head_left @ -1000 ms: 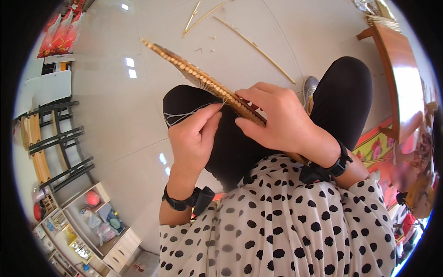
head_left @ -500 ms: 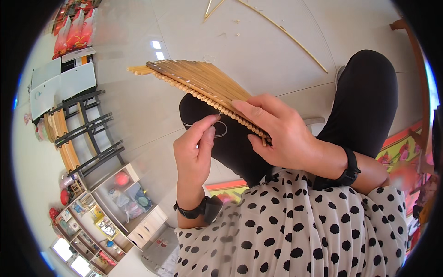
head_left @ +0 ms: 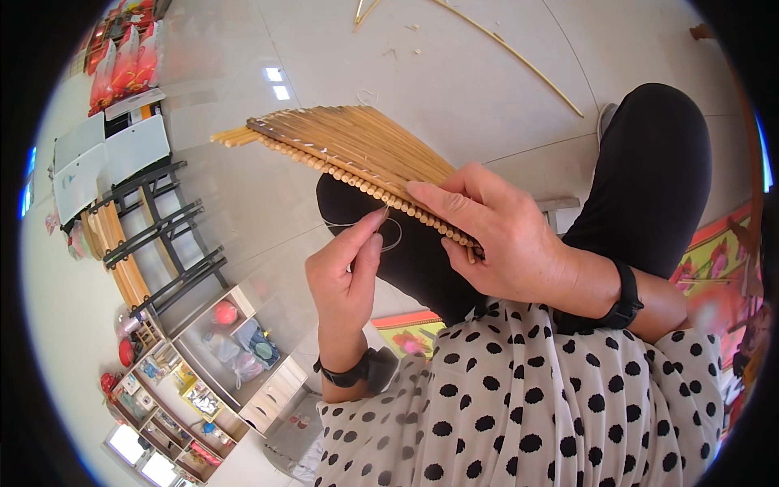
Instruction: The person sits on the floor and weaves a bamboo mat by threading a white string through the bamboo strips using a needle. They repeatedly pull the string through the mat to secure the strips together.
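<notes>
A mat of straw-coloured stalks [head_left: 357, 142], laid side by side and stitched with pale thread, slants above my left knee. Its row of cut stalk ends faces me, and a few stalks jut out at the far left corner. My right hand [head_left: 507, 235] is closed on the near right part, thumb and fingers on opposite sides. Just under the cut ends, my left hand [head_left: 345, 264] pinches what looks like a thin needle, mostly hidden by the fingertips. A loop of pale thread [head_left: 400, 234] curves beside those fingers.
Loose stalks [head_left: 519, 61] and small scraps lie on the tiled floor ahead. My black-trousered knees [head_left: 657, 154] are spread on both sides. Folded black-framed furniture [head_left: 158, 235] and a shelf unit [head_left: 174, 390] stand at left. A floral-patterned panel [head_left: 714, 260] is at right.
The view has shifted slightly. The mat's far left corner has moved a little left and down in the picture. Both hands keep their hold, with the left still at the stalk ends.
</notes>
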Motion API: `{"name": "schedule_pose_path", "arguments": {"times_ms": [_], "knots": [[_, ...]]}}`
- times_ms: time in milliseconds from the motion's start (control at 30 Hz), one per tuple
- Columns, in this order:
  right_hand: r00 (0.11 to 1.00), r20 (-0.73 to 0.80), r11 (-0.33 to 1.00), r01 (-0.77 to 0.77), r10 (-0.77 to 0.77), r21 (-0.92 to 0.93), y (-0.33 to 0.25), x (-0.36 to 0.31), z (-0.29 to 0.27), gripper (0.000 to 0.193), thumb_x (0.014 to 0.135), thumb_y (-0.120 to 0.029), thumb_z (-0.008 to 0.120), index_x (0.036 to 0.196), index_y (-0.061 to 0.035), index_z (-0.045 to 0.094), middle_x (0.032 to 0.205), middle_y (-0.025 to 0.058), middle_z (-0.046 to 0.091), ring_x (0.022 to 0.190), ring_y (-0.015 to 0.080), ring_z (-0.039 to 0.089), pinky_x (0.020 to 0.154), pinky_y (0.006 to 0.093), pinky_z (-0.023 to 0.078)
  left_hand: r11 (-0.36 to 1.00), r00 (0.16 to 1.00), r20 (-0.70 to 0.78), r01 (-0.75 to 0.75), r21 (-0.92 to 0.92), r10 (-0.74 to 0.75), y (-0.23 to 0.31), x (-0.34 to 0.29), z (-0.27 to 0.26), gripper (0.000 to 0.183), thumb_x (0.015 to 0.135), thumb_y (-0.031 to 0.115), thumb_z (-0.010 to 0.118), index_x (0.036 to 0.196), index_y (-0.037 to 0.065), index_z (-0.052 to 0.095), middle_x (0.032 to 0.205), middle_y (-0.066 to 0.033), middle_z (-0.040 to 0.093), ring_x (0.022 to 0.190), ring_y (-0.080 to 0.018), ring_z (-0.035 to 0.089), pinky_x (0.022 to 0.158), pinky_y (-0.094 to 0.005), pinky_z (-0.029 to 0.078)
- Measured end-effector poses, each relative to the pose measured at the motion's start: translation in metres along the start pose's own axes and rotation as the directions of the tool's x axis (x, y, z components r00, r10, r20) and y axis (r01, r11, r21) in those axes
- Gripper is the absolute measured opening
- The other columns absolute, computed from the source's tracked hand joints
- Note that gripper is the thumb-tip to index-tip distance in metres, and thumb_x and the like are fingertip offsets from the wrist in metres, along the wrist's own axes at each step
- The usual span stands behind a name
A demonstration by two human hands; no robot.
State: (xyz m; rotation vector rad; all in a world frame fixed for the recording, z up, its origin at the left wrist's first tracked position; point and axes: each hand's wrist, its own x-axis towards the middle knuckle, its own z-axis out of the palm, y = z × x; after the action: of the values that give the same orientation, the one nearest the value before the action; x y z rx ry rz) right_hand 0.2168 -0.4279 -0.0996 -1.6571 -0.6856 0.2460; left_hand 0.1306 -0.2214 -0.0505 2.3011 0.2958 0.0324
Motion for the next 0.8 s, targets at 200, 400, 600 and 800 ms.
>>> {"name": "schedule_pose_path", "arguments": {"times_ms": [200, 400, 600, 800], "knots": [[1.000, -0.008, 1.000, 0.009, -0.009, -0.004, 0.002, -0.001, 0.000, 0.062, 0.073, 0.014, 0.067, 0.133, -0.0011, 0.066, 0.105, 0.0138, 0.061, 0.078, 0.0248, 0.064, 0.065, 0.0311, 0.055, 0.960, 0.972, 0.020, -0.234, 0.157, 0.234, -0.007, 0.009, -0.005, 0.033, 0.089, -0.009, 0.067, 0.119, 0.004, 0.076, 0.068, -0.0065, 0.059, 0.056, -0.0138, 0.055, 0.054, -0.0255, 0.043], [1.000, -0.003, 0.999, 0.031, -0.031, -0.006, 0.006, -0.001, -0.001, 0.062, 0.072, 0.014, 0.067, 0.133, -0.0014, 0.067, 0.104, 0.0133, 0.060, 0.079, 0.0249, 0.064, 0.066, 0.0310, 0.055, 0.943, 0.955, -0.039, -0.283, 0.175, 0.294, -0.012, 0.012, 0.004, 0.031, 0.087, -0.009, 0.070, 0.115, 0.004, 0.076, 0.064, -0.0054, 0.050, 0.053, -0.0141, 0.048, 0.051, -0.0263, 0.038], [1.000, 0.003, 1.000, 0.027, -0.027, 0.008, 0.006, 0.000, -0.006, 0.061, 0.073, 0.012, 0.069, 0.133, -0.0005, 0.066, 0.105, 0.0133, 0.060, 0.079, 0.0253, 0.064, 0.067, 0.0317, 0.056, 0.951, 0.957, -0.066, -0.269, 0.152, 0.282, -0.005, 0.015, 0.011, 0.029, 0.088, -0.007, 0.071, 0.114, 0.003, 0.076, 0.064, -0.0055, 0.049, 0.052, -0.0141, 0.047, 0.050, -0.0273, 0.037], [0.999, -0.033, 0.998, 0.028, -0.026, 0.050, 0.003, 0.001, -0.006, 0.054, 0.073, 0.010, 0.067, 0.126, -0.0003, 0.070, 0.100, 0.0145, 0.063, 0.081, 0.0314, 0.067, 0.068, 0.0373, 0.058, 0.954, 0.953, -0.081, -0.283, 0.099, 0.291, -0.007, 0.019, 0.018, 0.022, 0.090, -0.006, 0.070, 0.110, 0.001, 0.075, 0.066, -0.0069, 0.054, 0.054, -0.0143, 0.051, 0.051, -0.0265, 0.040]]}}
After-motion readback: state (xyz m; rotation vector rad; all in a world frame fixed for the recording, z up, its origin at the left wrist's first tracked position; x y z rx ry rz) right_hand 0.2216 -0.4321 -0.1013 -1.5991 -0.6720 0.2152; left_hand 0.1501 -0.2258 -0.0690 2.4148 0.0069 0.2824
